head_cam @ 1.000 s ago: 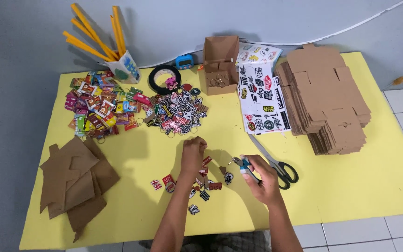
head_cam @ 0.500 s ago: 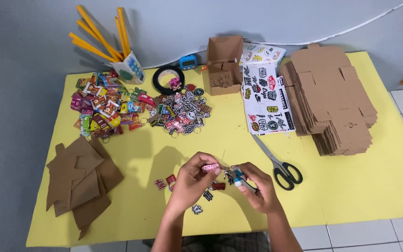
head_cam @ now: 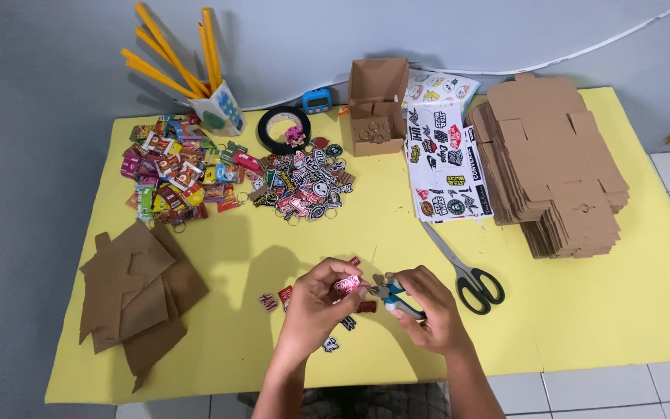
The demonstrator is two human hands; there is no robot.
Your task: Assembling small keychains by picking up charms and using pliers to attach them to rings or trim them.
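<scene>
My left hand (head_cam: pixel 316 302) pinches a small pink charm (head_cam: pixel 347 284) above the yellow table (head_cam: pixel 583 310). My right hand (head_cam: pixel 428 306) grips small blue-handled pliers (head_cam: pixel 391 295), whose tip meets the charm. A few loose charms (head_cam: pixel 277 299) lie on the table under and left of my hands. Both hands are close together near the front edge.
Black-handled scissors (head_cam: pixel 471 275) lie right of my hands. Sticker sheets (head_cam: pixel 443 167), a stack of flat cardboard boxes (head_cam: pixel 556 163), an open small box (head_cam: pixel 378 105), a tape roll (head_cam: pixel 282 128), piles of charms (head_cam: pixel 304 182) and packets (head_cam: pixel 172 171), a cup of yellow sticks (head_cam: pixel 219 109), cardboard pieces (head_cam: pixel 137 287).
My left hand lifted from the loose charms on the table and came up with a pink charm to meet the pliers in my right hand.
</scene>
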